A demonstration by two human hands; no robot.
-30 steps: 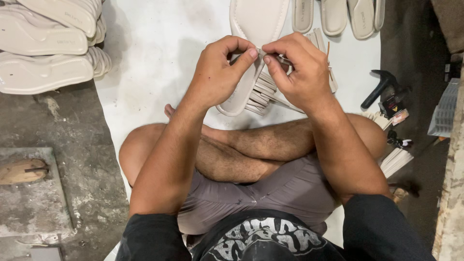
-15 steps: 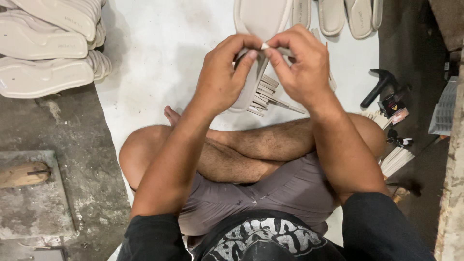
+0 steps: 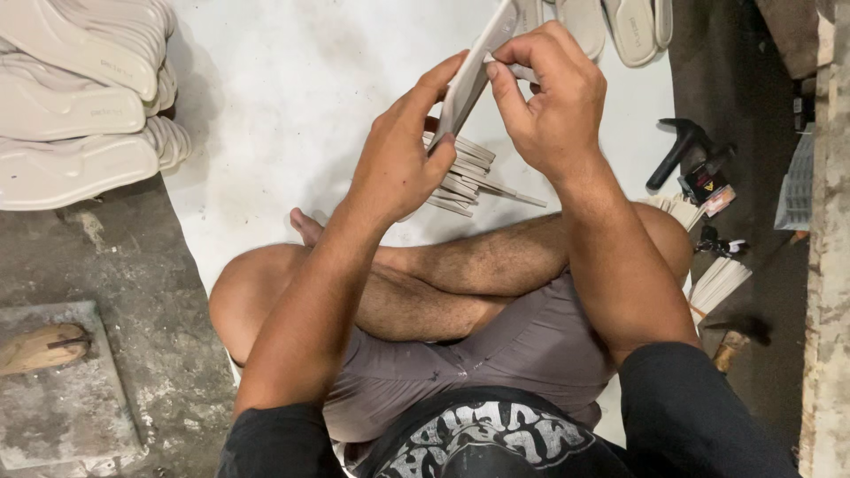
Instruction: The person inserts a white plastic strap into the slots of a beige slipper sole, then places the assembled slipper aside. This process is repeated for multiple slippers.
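Sole (image 3: 474, 71), pale and thin, sits tilted on edge at top centre of the head view, raised above a white sheet (image 3: 292, 115) spread on the floor, gripped between both hands of a person seated cross-legged. At far left, a stack of pale soles (image 3: 84, 106) lies half on the sheet and half on the grey concrete floor (image 3: 133, 292), with a wooden shoe form (image 3: 35, 347) resting on a stone slab (image 3: 62, 398) near the lower corner. Moving right, the left hand (image 3: 394, 164) holds the sole from below, its fingers (image 3: 443, 75) pressed against the sole's face. Beneath the hands, a fanned bundle of thin strips (image 3: 465, 173) lies on the sheet just beyond the crossed legs. The right hand (image 3: 549, 97) closes over the sole's upper edge, its fingers (image 3: 509, 88) pinching a narrow pale strip against it. More soles (image 3: 620, 22) line the top edge. At right, a black hammer (image 3: 677, 146) lies on the dark floor beside small tools, close to another bundle of strips (image 3: 717, 283).
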